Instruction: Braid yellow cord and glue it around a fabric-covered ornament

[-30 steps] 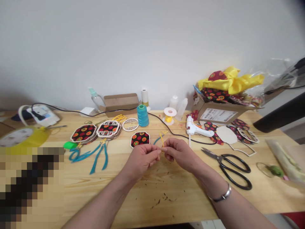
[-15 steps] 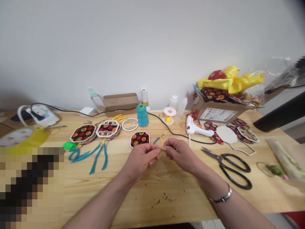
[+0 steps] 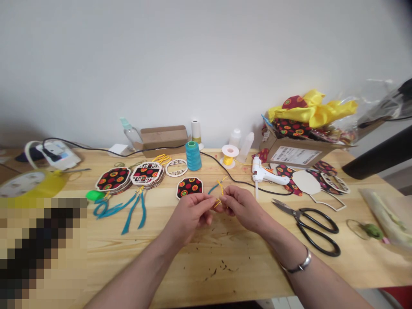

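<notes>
Both hands are at work over the middle of the tabletop [image 3: 154, 266]. Our right hand [image 3: 241, 209] pinches a thin yellow cord [image 3: 220, 185] between thumb and forefinger. Our left hand [image 3: 195, 212] is curled, its thumb and forefinger beside the cord's lower end; we cannot tell whether they grip it. The cord rises from the fingertips in a small bent length, with a teal strip [image 3: 214, 187] just behind it; whether the two are joined is unclear.

Progress, as we judge it: the cord is in hand but looks unfinished, its ends loose; no completed knot can be made out. Two stacks of fabric-faced pieces, the left stack [image 3: 113, 178] and the lattice-topped stack [image 3: 146, 173], lie at left with teal tassels [image 3: 129, 213] at their near edges, so those appear further along. A single fabric piece [image 3: 189, 187] lies just beyond our left hand, with no tassel visible, though the hand hides part of its near edge. The scissors [image 3: 296, 213] lie untouched at right.
</notes>
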The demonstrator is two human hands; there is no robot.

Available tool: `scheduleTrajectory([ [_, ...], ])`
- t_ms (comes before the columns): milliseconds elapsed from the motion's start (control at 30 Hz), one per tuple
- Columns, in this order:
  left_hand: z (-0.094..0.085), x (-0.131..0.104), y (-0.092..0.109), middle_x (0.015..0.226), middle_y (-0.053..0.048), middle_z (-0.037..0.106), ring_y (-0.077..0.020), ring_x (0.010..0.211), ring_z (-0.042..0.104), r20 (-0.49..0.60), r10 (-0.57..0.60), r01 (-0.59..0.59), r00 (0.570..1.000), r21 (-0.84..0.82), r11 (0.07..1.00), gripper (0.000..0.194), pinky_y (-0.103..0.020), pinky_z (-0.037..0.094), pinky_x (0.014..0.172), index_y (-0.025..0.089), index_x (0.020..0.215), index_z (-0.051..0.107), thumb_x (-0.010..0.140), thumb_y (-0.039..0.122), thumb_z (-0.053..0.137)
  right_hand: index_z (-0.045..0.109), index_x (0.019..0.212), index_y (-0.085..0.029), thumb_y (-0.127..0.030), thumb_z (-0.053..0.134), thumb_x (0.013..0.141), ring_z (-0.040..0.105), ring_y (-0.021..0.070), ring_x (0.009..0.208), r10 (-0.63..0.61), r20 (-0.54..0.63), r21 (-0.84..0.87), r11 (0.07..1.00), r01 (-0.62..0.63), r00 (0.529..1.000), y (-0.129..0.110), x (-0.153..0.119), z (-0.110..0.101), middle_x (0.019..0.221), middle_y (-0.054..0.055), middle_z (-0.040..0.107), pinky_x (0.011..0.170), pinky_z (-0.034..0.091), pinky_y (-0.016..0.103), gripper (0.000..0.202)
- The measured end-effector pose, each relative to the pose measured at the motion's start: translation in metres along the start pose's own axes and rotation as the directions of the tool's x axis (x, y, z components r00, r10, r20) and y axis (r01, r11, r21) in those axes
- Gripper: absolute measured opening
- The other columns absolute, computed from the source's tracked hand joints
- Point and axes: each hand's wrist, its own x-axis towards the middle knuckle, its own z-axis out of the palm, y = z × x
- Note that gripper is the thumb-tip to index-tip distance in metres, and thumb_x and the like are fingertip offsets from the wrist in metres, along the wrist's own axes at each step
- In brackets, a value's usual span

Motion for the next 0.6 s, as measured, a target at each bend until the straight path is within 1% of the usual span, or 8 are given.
scheduleTrajectory([
  [133, -0.0018, 0.0018, -0.0001, 0.072, -0.007, 0.068, -0.0034, 0.039, 0.046, 0.009, -0.046, 0.046, 0.999, -0.094, 0.994, 0.021, -0.016, 0.014, 0.035, 0.012, 0.073, 0.064, 0.073, 0.032, 0.06, 0.047, 0.07, -0.018, -0.032, 0.043, 0.084, 0.046, 0.0098, 0.053, 0.001, -0.038, 0.001, 1.0, -0.001, 0.999, 0.0018, 0.0009, 0.0003, 0.063, 0.0, 0.057, 0.05, 0.034, 0.021, 0.02],
  [267, -0.0044, 0.006, -0.0017, 0.072, -0.008, 0.068, -0.0012, 0.038, 0.043, 0.021, -0.121, 0.122, 0.992, -0.246, 0.962, 0.014, -0.012, 0.013, 0.033, 0.01, 0.071, 0.063, 0.071, 0.025, 0.062, 0.045, 0.066, -0.019, -0.03, 0.044, 0.084, 0.044, 0.0092, 0.053, -0.029, -0.074, -0.051, 0.998, 0.025, 0.997, -0.0007, 0.0008, 0.0003, 0.057, -0.002, 0.051, 0.051, 0.033, 0.021, 0.021],
  [400, -0.0078, 0.0083, -0.0037, 0.073, -0.009, 0.066, 0.0008, 0.039, 0.041, 0.107, -0.203, 0.229, 0.973, -0.385, 0.894, 0.008, -0.008, 0.015, 0.033, 0.01, 0.072, 0.063, 0.071, 0.018, 0.061, 0.043, 0.063, -0.019, -0.028, 0.046, 0.083, 0.042, 0.0085, 0.051, -0.06, -0.067, -0.065, 0.996, 0.056, 0.996, -0.0043, 0.0, -0.0001, 0.055, -0.004, 0.048, 0.051, 0.033, 0.021, 0.022],
  [500, -0.0093, 0.0083, -0.0047, 0.072, -0.006, 0.064, 0.0019, 0.039, 0.04, 0.168, -0.219, 0.271, 0.961, -0.412, 0.87, 0.005, -0.007, 0.015, 0.032, 0.009, 0.072, 0.062, 0.071, 0.014, 0.061, 0.043, 0.064, -0.019, -0.026, 0.047, 0.082, 0.041, 0.0084, 0.052, -0.079, -0.055, -0.055, 0.996, 0.076, 0.995, -0.005, -0.0005, -0.0002, 0.057, -0.003, 0.051, 0.052, 0.033, 0.021, 0.02],
  [600, -0.0103, 0.0083, -0.0052, 0.07, -0.003, 0.059, 0.002, 0.04, 0.041, 0.189, -0.226, 0.286, 0.956, -0.415, 0.864, 0.004, -0.007, 0.016, 0.031, 0.009, 0.072, 0.062, 0.07, 0.012, 0.063, 0.044, 0.065, -0.019, -0.026, 0.047, 0.082, 0.042, 0.0089, 0.053, -0.091, -0.048, -0.034, 0.995, 0.089, 0.995, -0.005, -0.0007, -0.0004, 0.058, -0.003, 0.051, 0.052, 0.034, 0.021, 0.019],
])
